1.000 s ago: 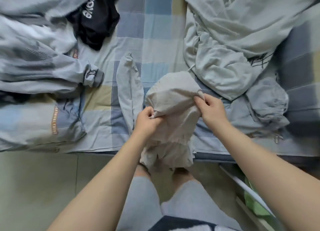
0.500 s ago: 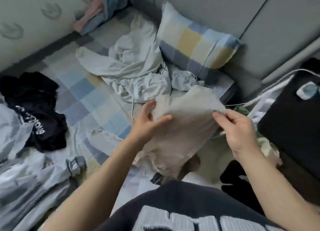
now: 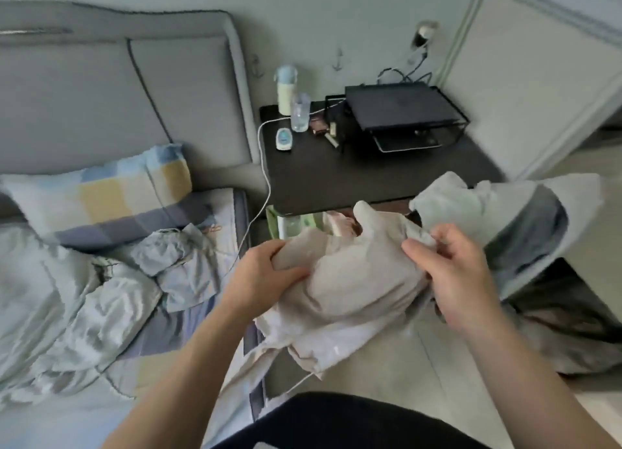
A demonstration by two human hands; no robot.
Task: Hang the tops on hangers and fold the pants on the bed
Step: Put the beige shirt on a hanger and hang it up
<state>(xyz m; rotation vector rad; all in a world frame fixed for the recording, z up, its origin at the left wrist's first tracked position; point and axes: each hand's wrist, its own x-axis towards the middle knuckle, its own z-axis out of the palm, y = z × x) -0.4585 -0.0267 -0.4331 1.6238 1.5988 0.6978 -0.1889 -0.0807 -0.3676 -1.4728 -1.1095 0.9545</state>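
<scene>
A beige garment hangs bunched between both hands, off the bed's right edge and above the floor. My left hand grips its left side, thumb on top of the cloth. My right hand pinches its upper right edge with curled fingers. A pale grey garment sits just behind my right hand, draped over something dark. On the bed lies a crumpled light grey top. No hanger shows in the view.
A checked pillow leans on the grey headboard. A black bedside table holds bottles, a small device, a white cable and a black wire rack. Tiled floor lies below my hands.
The view swung right, from the bed's clothes to the headboard and bedside table. Both hands kept hold of the beige garment and carried it off the bed's edge toward the table.
</scene>
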